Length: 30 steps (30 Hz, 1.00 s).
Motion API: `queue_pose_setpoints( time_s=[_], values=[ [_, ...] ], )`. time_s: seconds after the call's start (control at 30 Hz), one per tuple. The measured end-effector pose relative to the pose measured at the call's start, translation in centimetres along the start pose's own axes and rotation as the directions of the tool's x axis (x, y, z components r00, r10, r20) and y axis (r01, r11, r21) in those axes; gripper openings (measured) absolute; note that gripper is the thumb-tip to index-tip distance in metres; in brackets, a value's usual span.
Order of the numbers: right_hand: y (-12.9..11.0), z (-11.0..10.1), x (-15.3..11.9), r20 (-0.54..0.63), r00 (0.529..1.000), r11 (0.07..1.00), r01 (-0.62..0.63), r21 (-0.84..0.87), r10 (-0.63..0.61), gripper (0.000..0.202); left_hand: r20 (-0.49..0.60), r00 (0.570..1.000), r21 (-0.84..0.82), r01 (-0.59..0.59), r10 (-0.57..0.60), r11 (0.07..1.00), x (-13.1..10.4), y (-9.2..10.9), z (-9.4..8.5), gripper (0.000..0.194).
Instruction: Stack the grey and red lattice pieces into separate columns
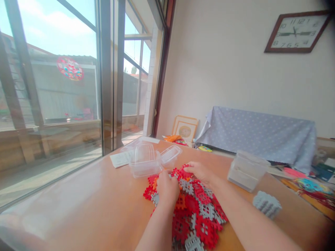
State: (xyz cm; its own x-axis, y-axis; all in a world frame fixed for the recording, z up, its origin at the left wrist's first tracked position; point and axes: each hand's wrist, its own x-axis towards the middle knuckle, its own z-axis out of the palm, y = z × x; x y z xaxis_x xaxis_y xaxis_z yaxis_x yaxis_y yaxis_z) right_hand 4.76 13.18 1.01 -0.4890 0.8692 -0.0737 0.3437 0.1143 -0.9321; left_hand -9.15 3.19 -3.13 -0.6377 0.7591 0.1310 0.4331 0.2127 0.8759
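Right hand (201, 172) pinches a red tile (186, 167) at the top of the tile pile (205, 210), lower centre of frame; left hand (168, 187) curls over the pile's left side, fingertips hidden, so can't tell if it has a piece. Best to grip by the toothed rim and lift straight so neighbours don't snag. Brown glossy table (99, 205), clear containers (143, 169) mid-frame, tall window (65, 90) at left, clock (295, 42) upper right on pale wall (217, 62).

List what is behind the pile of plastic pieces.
Behind the pile, on the table: a clear tub and another container, with a paper left of the tub. The left hand and right hand hide whatever lies directly behind them.
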Motion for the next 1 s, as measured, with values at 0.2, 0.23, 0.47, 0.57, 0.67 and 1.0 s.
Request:
queue_pose_setpoints(
  time_s=[0.2,0.23,0.47,0.57,0.67,1.0],
  values=[
    [1.2,0.0,-5.6,-0.06,0.997,0.999,0.039,0.018,-0.038,0.028,0.046,0.998,0.127,-0.056,0.05,0.99,-0.7,1.0,-0.8,0.033],
    [1.6,0.1,-6.4,-0.095,0.994,0.999,0.048,-0.006,-0.048,0.028,0.037,0.997,0.158,-0.078,0.073,0.984,-1.0,1.3,-0.9,0.034],
    [3.4,0.2,-11.8,-0.335,0.927,0.967,0.087,-0.241,-0.167,0.036,-0.066,0.952,0.24,-0.274,0.298,0.931,-2.5,2.6,-0.8,0.031],
    [4.4,-0.2,-13.7,-0.358,0.919,0.961,0.068,-0.267,-0.165,0.034,-0.058,0.927,0.226,-0.349,0.37,0.909,-2.7,2.5,-0.4,0.028],
    [5.9,-1.2,-15.2,-0.388,0.903,0.952,0.063,-0.301,-0.183,0.031,-0.057,0.903,0.22,-0.406,0.427,0.887,-2.8,2.2,-0.1,0.028],
    [14.1,-6.2,-20.7,-0.657,0.732,0.907,-0.133,-0.399,-0.182,0.033,-0.028,0.786,0.157,-0.607,0.617,0.779,-3.8,2.1,0.3,0.023]
  ],
)
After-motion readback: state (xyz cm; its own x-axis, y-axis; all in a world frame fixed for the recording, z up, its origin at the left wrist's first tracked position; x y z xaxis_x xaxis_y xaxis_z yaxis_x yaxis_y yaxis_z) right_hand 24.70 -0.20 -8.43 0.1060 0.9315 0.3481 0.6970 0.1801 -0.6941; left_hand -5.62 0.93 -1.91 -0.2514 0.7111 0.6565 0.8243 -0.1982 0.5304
